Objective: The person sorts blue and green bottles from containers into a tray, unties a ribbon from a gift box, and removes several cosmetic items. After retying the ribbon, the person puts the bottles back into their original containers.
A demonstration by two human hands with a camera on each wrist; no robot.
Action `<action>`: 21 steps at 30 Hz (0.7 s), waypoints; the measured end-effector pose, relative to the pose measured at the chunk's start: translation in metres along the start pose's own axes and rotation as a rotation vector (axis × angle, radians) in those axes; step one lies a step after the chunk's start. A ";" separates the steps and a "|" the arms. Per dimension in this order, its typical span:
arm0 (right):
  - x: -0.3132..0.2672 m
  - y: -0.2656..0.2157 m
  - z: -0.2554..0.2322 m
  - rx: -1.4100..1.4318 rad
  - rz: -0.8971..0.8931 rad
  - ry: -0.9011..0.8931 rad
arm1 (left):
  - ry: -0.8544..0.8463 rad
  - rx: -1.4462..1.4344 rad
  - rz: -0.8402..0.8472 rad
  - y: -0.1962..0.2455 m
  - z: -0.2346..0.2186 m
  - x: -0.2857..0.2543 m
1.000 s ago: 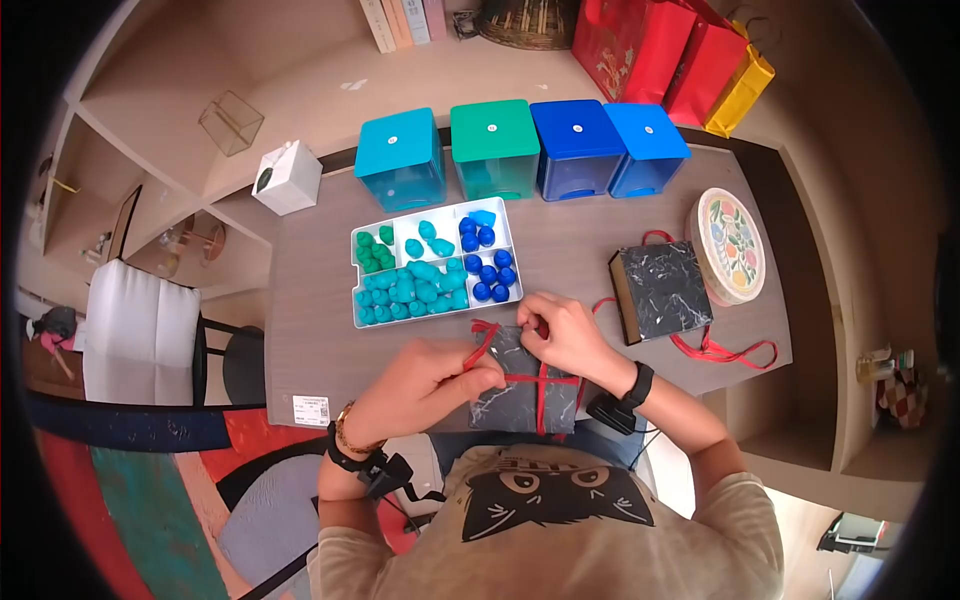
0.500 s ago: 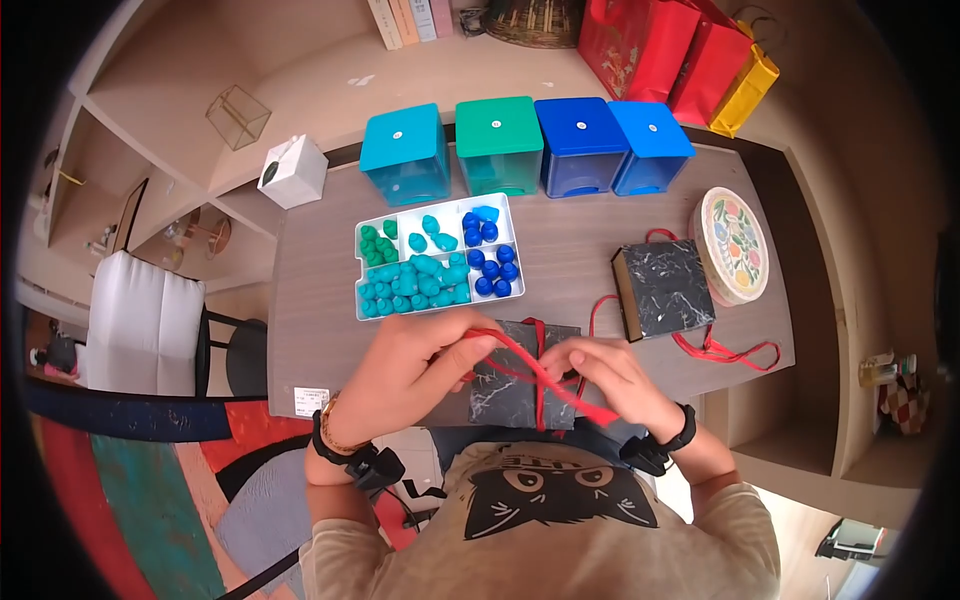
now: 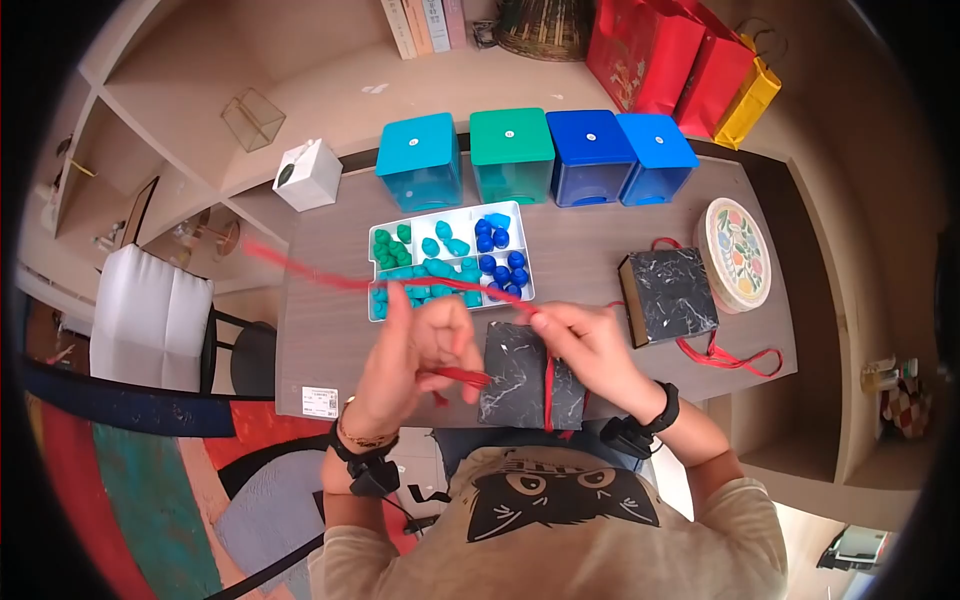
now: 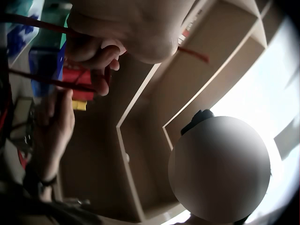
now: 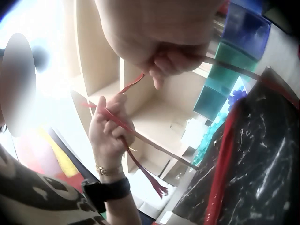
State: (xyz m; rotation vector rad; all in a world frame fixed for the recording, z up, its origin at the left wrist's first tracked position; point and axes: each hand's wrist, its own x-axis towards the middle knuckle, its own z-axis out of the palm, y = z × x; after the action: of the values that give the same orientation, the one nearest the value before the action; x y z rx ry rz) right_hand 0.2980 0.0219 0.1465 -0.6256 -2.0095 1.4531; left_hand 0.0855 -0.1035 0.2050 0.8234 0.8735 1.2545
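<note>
A black marbled box (image 3: 512, 375) lies at the near table edge, with a red ribbon (image 3: 548, 395) running over its top. My left hand (image 3: 410, 350) is left of the box, thumb raised, its curled fingers gripping one length of the ribbon. In the right wrist view, a frayed ribbon end (image 5: 157, 186) hangs below that left hand (image 5: 111, 129). Above the box's far side, my right hand (image 3: 592, 350) pinches another length between thumb and fingers. From there a loose ribbon tail (image 3: 400, 283) stretches left past the left thumb, its far end blurred.
Behind the hands is a white divided tray (image 3: 462, 212) of green, teal and blue pieces. A second marbled box (image 3: 675, 295) with red ribbon stands right, beside a round floral tin (image 3: 738, 255). Several lidded bins, among them a teal bin (image 3: 420, 160), line the table's back.
The right hand has moved from beside the ribbon to pinching it. The ribbon tail, earlier draped rightward from the left hand, now stretches left. The left hand has turned, thumb up.
</note>
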 end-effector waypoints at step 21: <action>0.001 -0.012 -0.024 0.036 -0.172 -0.514 | -0.430 0.570 -0.190 -0.042 -0.037 0.069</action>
State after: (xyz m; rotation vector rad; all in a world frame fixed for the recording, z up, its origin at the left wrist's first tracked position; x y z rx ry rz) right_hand 0.3138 0.0352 0.1637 -0.0533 -2.3396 1.6564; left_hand 0.0772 -0.0390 0.1446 1.3666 0.9360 0.6200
